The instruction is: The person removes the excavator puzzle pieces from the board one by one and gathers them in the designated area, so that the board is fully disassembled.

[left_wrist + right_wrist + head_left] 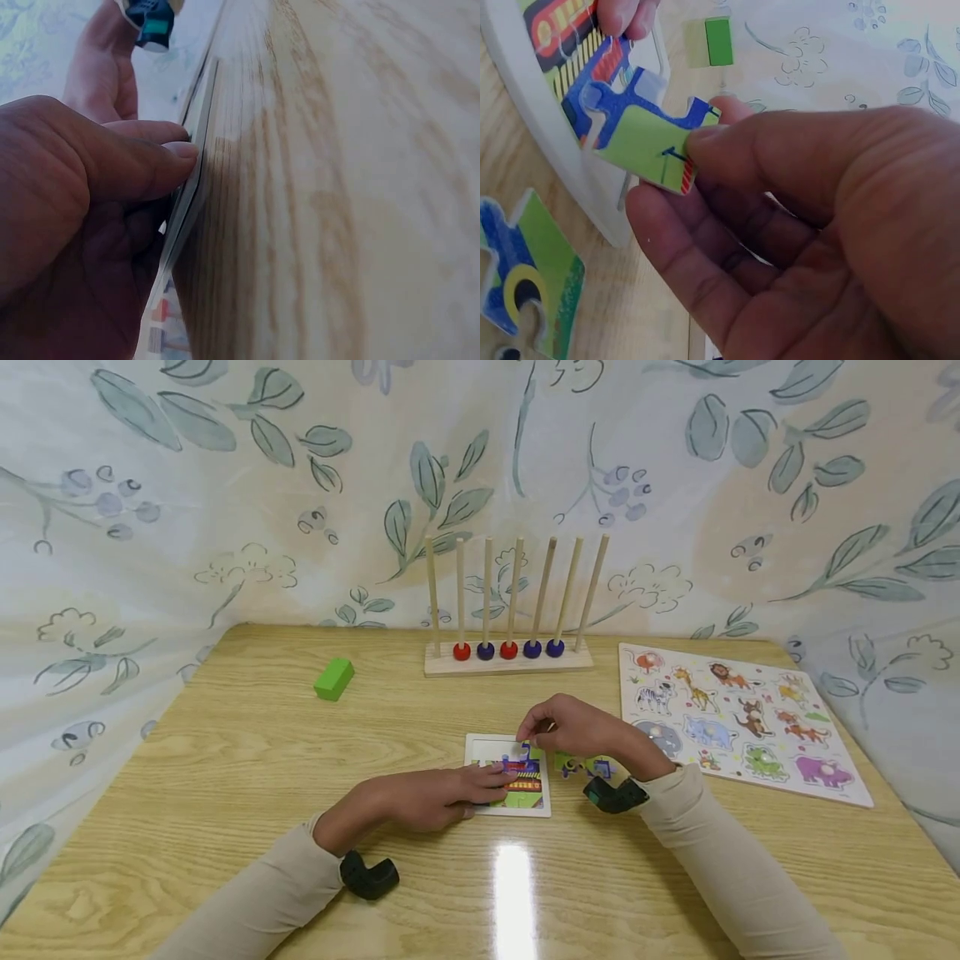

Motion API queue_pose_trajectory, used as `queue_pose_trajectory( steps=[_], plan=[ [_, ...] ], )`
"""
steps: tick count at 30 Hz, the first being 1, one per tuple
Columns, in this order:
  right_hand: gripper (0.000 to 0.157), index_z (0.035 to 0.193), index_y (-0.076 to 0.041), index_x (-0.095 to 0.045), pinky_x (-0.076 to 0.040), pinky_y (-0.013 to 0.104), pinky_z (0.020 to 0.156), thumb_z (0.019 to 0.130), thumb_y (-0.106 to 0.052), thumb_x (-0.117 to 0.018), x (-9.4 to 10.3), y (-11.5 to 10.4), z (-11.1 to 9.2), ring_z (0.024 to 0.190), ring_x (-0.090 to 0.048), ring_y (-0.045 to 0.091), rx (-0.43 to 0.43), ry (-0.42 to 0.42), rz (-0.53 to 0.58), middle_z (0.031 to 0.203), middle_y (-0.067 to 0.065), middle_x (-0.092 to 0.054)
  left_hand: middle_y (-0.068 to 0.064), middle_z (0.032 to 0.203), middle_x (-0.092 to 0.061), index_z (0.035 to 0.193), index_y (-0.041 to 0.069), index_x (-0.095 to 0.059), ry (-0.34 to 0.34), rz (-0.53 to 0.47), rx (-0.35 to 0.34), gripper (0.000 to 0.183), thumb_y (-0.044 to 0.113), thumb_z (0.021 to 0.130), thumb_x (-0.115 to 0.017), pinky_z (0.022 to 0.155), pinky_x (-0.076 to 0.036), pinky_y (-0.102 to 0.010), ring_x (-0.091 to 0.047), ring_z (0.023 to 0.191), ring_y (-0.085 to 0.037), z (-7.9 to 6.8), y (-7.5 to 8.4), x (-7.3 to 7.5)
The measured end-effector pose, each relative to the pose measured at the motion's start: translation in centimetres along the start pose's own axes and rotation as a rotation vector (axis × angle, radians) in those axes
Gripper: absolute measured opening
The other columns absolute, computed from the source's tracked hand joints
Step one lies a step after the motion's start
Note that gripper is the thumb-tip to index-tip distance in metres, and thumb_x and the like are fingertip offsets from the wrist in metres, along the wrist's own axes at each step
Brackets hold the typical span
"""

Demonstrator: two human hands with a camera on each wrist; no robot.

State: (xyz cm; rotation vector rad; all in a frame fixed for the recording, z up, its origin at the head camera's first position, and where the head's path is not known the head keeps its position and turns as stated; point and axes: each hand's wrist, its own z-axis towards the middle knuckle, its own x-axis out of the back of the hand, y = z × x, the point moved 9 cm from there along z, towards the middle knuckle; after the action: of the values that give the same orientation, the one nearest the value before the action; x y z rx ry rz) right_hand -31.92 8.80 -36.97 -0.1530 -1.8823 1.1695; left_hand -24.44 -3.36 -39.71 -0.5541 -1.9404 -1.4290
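Observation:
In the head view my right hand (577, 727) is over the upper right corner of a white puzzle tray (546, 795). Between thumb and fingers it pinches a green and blue jigsaw piece (641, 142), seen close up in the right wrist view, with its knob close over the tray. My left hand (438, 793) rests on the left part of the tray, fingers stretched across the fitted pieces (522, 785), thumb at the near edge. Loose jigsaw pieces (600, 767) lie just right of the tray, below my right hand; one green piece (555, 255) shows a yellow ring.
A wooden rack (510, 665) with upright rods and red and blue beads stands at the back. A green block (333, 679) lies at the back left. To the right is a board of animal pieces (705, 710). Patterned cloth (300, 527) hangs behind the table.

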Motion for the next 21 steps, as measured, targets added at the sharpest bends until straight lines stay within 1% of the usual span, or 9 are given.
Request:
queue_pose_trajectory(
  steps=[5, 10, 13, 17, 21],
  plan=[
    [0.016, 0.101, 0.0, -0.072, -0.053, 0.036, 0.084, 0.095, 0.002, -0.057, -0.1, -0.1, 0.1, 0.093, -0.065, 0.018, 0.008, 0.011, -0.022, 0.1, 0.005, -0.07, -0.001, 0.161, -0.018, 0.151, 0.008, -0.035, -0.005, -0.019, 0.017, 0.049, 0.002, 0.102, -0.042, 0.116, -0.016, -0.036, -0.009, 0.146, -0.018, -0.2, -0.2, 0.0],
    [0.017, 0.103, -0.001, -0.072, -0.053, 0.035, 0.083, 0.095, 0.001, -0.058, 0.3, -0.1, -0.1, 0.096, -0.065, 0.02, 0.007, 0.042, -0.056, 0.103, 0.006, -0.07, 0.001, 0.161, -0.017, 0.15, 0.008, -0.035, -0.007, -0.001, 0.001, 0.049, 0.002, 0.102, -0.042, 0.116, -0.015, -0.033, -0.009, 0.146, -0.017, -0.3, -0.2, 0.1],
    [0.017, 0.104, 0.0, -0.073, -0.054, 0.034, 0.081, 0.095, 0.001, -0.058, 0.8, 0.0, -0.5, 0.095, -0.066, 0.02, 0.003, 0.071, -0.069, 0.103, 0.007, -0.07, -0.001, 0.161, -0.017, 0.15, 0.007, -0.036, 0.0, 0.005, -0.013, 0.049, 0.001, 0.102, -0.042, 0.116, -0.016, -0.034, -0.01, 0.146, -0.019, -0.2, -0.1, 0.1],
    [0.017, 0.103, 0.001, -0.073, -0.053, 0.033, 0.073, 0.094, 0.002, -0.059, 1.5, -0.1, -1.0, 0.087, -0.066, 0.019, -0.003, 0.093, -0.073, 0.102, 0.008, -0.07, -0.004, 0.16, -0.019, 0.15, 0.007, -0.036, 0.011, -0.022, -0.017, 0.049, 0.0, 0.102, -0.041, 0.116, -0.015, -0.037, -0.01, 0.147, -0.022, -0.2, -0.1, 0.1],
    [0.017, 0.104, 0.002, -0.072, -0.054, 0.036, 0.077, 0.094, 0.003, -0.058, 1.8, 0.0, -1.5, 0.09, -0.066, 0.02, -0.01, 0.087, -0.074, 0.103, 0.009, -0.07, -0.003, 0.161, -0.018, 0.151, 0.007, -0.036, 0.017, -0.04, -0.012, 0.049, 0.001, 0.103, -0.04, 0.116, -0.014, -0.037, -0.008, 0.147, -0.021, -0.1, -0.2, 0.1]
  ],
)
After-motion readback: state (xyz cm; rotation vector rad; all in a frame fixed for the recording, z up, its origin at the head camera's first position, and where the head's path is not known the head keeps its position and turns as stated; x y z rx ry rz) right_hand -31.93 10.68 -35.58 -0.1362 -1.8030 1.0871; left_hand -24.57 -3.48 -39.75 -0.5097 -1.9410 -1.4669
